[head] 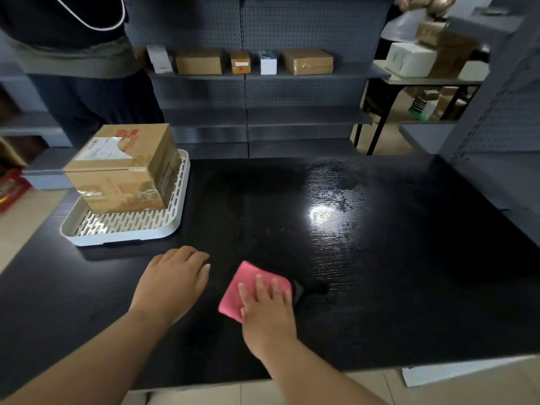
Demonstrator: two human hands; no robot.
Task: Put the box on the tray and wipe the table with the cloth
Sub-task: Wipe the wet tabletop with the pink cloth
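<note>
A taped cardboard box (125, 168) stands on the white slotted tray (122, 229) at the far left of the black table (380, 258). A folded pink cloth (248, 282) lies flat on the table near its front edge. My right hand (267, 308) presses down on the cloth with the fingers spread over it. My left hand (175, 279) rests palm down on the bare table just left of the cloth, fingers together, holding nothing. A wet, streaky patch shines on the table at the middle right.
Another person (76, 54) stands behind the table's far left corner, close to the tray. Grey pegboard shelves (263, 74) with several small boxes run along the back. A side table (423, 80) with packages stands at the back right.
</note>
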